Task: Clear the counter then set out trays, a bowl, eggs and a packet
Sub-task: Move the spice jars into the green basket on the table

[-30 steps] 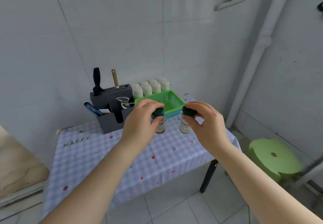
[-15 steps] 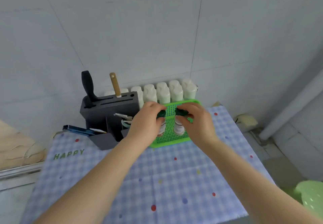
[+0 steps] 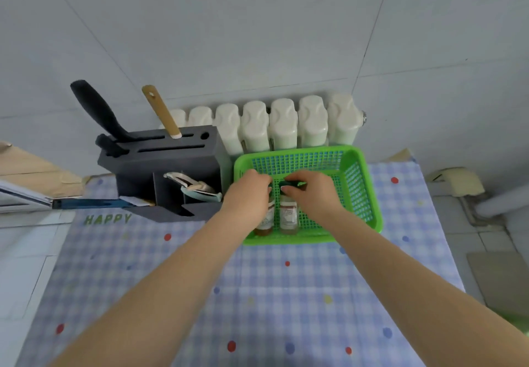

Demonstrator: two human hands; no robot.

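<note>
Two bare forearms reach forward over a checked tablecloth with coloured dots and the word "HAPPY" printed at its left. Both hands end inside a green basket at the cloth's far edge. The left hand curls around the dark green cap of the brown-filled bottle, hiding the cap and most of the neck. The right hand pinches the green cap of the pale bottle just beside it; the labels are too blurred to read. Both bottles stand upright at the basket's near left, their bases at its floor. Left of the basket, touching or nearly so, stands a grey knife block holding a black handle and a wooden handle, with utensils in its front compartments. Behind both, a white radiator lines the tiled wall.
</note>
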